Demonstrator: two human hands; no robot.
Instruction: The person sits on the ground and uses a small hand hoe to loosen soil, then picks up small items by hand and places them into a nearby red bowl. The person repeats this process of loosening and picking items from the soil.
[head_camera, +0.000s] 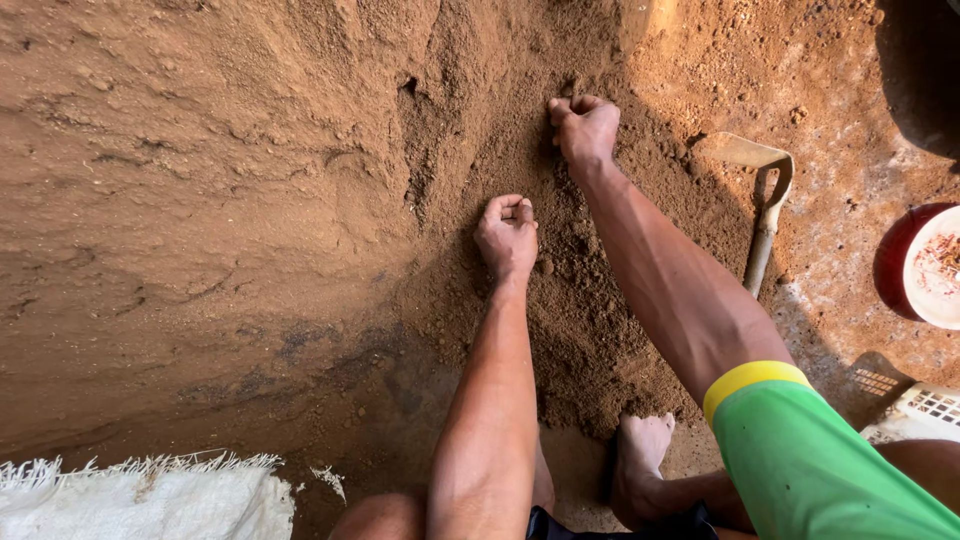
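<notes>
Left hand (507, 236) and right hand (585, 128), both curled into fists, dig into the soil heap (560, 300) beside a shovel (765, 205)

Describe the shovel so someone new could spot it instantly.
Start at the big brown soil mound filling most of the view, then go to its right edge, past the right hand pressed into the dirt. The shovel lies there, blade half buried: the only metal tool, pale with a D-shaped grip.
</notes>
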